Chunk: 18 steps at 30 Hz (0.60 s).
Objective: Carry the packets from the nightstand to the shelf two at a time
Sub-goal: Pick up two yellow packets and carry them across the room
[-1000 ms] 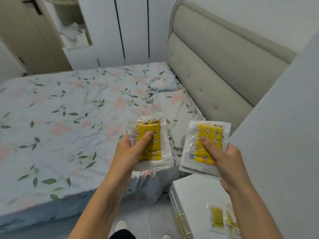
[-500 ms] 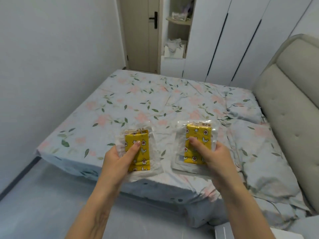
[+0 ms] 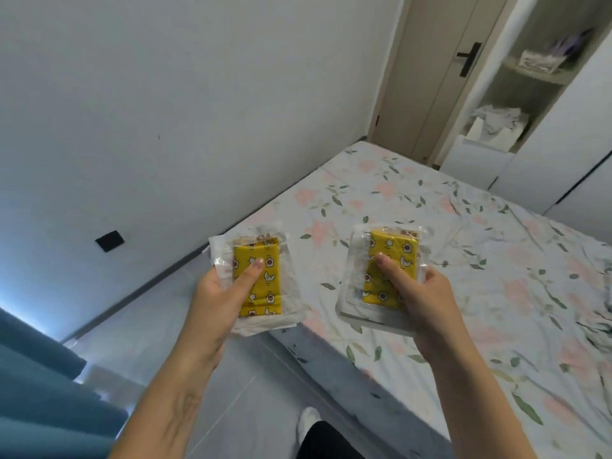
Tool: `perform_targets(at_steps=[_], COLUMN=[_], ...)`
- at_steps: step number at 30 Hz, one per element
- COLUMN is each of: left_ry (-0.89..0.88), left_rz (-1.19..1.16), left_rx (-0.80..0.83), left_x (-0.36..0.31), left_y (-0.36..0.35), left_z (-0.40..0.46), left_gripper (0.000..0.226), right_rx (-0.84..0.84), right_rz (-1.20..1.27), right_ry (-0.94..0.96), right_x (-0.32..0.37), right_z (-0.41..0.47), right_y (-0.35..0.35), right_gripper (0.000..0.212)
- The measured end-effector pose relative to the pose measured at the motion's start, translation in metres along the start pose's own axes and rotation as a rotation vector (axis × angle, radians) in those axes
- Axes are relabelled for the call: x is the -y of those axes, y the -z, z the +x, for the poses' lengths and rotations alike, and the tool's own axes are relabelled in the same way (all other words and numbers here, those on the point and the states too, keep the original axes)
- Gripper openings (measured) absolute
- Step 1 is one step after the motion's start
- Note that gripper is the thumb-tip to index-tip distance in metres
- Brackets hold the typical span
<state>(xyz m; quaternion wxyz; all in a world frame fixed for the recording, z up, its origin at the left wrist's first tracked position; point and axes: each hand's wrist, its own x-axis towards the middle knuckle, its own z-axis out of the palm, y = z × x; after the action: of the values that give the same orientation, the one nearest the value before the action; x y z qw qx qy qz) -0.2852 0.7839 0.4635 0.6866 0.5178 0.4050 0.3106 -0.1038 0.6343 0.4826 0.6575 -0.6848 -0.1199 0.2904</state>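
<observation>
A wide bed (image 3: 447, 260) wears a rumpled pale floral sheet (image 3: 496, 293); open white wall shelves (image 3: 530, 77) hold blurred clutter.

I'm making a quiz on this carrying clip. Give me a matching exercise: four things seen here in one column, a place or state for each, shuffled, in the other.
Things:
1. left hand
2. door handle
3. bedsheet
4. curtain

Descriptions:
A. black, on the closed door
B. teal, at the lower left
C. floral, spread over the bed
D. grips a yellow packet

Pairs: 1-D, 2-A, 3-C, 4-B
</observation>
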Motion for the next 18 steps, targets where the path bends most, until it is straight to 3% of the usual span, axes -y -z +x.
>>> perform_targets(at_steps=[9, 13, 18], left_ry=[-0.01, 0.023, 0.029], left_rz=[0.005, 0.02, 0.036], left_rx=[-0.174, -0.244, -0.318], left_x=[-0.039, -0.067, -0.099], left_y=[0.08, 0.118, 0.162], left_z=[0.164, 0.235, 0.309], left_gripper=[0.015, 0.015, 0.011], right_rx=[0.165, 0.21, 0.274], right_rz=[-0.06, -0.056, -0.071], right_ry=[-0.058, -0.103, -0.128], right_x=[0.007, 0.022, 0.042], right_z=[0.143, 0.209, 0.267], right_y=[-0.165, -0.239, -0.327], right_gripper=[0.023, 0.016, 0.028])
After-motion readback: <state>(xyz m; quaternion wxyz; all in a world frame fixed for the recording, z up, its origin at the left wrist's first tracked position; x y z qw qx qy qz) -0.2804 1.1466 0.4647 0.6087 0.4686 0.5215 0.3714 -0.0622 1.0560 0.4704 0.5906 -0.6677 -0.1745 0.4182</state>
